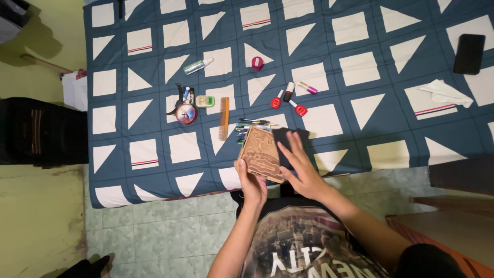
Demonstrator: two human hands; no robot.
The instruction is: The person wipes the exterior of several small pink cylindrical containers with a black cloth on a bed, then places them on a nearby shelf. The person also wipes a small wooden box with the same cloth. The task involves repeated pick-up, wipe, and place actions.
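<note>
Spread over the whole upper view: a bed cover (360, 103) in dark blue with cream squares and triangles, edge hanging down toward a pale green tiled floor (170, 231). At the near edge of the cover, just in front of the body: a brown patterned pouch (261, 154), tilted, lying half over a dark cloth piece (290, 141) beside it. Left hand (251, 183) wrapped around the pouch's lower corner, thumb on top, grasping it. Right hand (303, 167) flat and loose, fingers spread, resting across the pouch's right edge and the dark cloth, not clenched.

Far right, well apart: a black phone (469, 53), and near it a crumpled white tissue (445, 93). Left of the pouch: a brown comb (224, 118) lying lengthwise, then a round blue and red case with a black strap (185, 112). Just above the pouch, touching or nearly so: a bundle of pens (253, 125). Higher up: a clear spray bottle (198, 66), a small green and white tin (204, 101), red-capped small bottles (288, 100) in a loose cluster, a purple-ended tube (308, 88), a small pink round pot (257, 63).
</note>
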